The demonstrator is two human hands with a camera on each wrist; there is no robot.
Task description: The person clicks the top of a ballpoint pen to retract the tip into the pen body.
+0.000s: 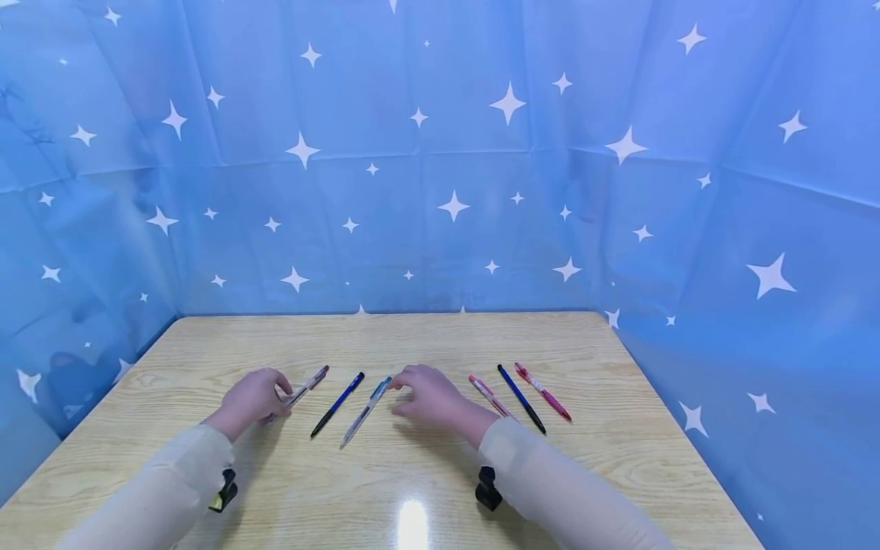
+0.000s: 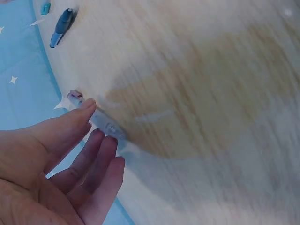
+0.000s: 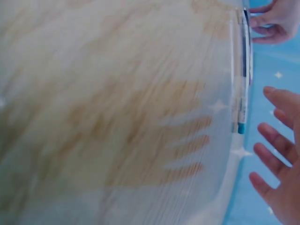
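Purple-tipped pen (image 1: 318, 376) sits toward the left edge of the table (image 1: 206, 359), pinched by thumb and fingers of the left grip (image 1: 253, 396), probably to steady its slant; whether it is lifted, I cannot tell. Right grip (image 1: 428, 393) is loose, holding nothing, beside the teal-ended pen (image 1: 364, 413). Nearer the right edge, pink pen (image 1: 490, 395), dark blue pen (image 1: 522, 399) and red pen (image 1: 543, 392) slant oppositely, seemingly mirrored deliberately.

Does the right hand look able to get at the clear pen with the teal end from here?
Probably yes: the right hand looks empty, close beside the clear pen at its teal end, nothing visible between. The left hand is apart, holding the purple-ended pen.
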